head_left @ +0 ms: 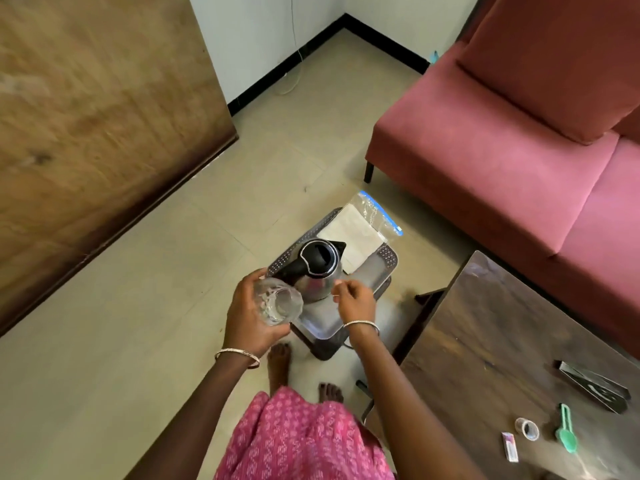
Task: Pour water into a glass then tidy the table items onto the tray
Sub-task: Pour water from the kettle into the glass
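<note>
My left hand (250, 315) grips a clear drinking glass (278, 301), held tilted just left of a steel kettle (317, 270) with a black lid. The kettle stands on a grey tray (372, 277) that rests on a low plastic stool. My right hand (355, 297) hovers beside the kettle's right side, fingers loosely curled, holding nothing. On the dark wooden table (485, 341) at the right lie a green scoop (567, 433), a small roll of tape (527, 428), a small white packet (509, 446) and a dark flat pack (594, 384).
A clear plastic bag with white cloth (360, 233) lies on the tray's far end. A red sofa (519, 133) fills the upper right. A wooden panel (97, 116) stands at the left. My bare feet are on the tiled floor (156, 323) below the stool.
</note>
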The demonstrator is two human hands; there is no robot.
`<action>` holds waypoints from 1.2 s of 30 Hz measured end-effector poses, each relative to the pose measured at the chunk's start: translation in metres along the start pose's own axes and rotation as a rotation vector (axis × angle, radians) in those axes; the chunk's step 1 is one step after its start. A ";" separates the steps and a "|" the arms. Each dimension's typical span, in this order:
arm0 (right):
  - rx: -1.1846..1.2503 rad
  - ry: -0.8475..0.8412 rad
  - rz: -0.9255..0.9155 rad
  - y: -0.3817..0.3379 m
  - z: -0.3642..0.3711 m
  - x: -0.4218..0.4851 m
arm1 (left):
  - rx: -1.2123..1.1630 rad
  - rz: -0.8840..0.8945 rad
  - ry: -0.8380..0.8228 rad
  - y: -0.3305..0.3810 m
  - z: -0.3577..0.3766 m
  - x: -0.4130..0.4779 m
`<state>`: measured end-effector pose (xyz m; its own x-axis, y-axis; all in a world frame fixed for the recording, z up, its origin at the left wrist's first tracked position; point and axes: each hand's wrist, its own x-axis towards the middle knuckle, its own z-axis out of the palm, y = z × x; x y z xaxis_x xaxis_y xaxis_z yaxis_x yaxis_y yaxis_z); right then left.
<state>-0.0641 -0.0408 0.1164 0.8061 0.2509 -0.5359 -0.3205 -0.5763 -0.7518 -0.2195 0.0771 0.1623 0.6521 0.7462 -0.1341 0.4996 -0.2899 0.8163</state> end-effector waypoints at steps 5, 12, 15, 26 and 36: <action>0.425 -0.216 0.432 -0.012 0.063 -0.010 | -0.076 -0.105 0.062 -0.032 -0.032 0.023; 0.633 -0.206 0.611 -0.022 0.118 0.001 | -0.029 -0.048 0.032 -0.069 -0.066 0.060; 0.693 -0.171 0.616 -0.022 0.131 0.009 | -0.020 -0.035 0.017 -0.081 -0.069 0.071; 0.593 0.152 0.458 0.005 0.132 0.011 | 0.024 0.009 -0.072 -0.081 -0.063 0.091; 0.163 0.259 0.167 0.017 0.065 0.011 | 0.018 0.097 -0.155 -0.051 -0.057 0.116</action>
<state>-0.0930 0.0028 0.0732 0.8287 -0.0538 -0.5571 -0.5168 -0.4556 -0.7248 -0.2020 0.2121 0.1373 0.7773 0.6131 -0.1412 0.4390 -0.3677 0.8198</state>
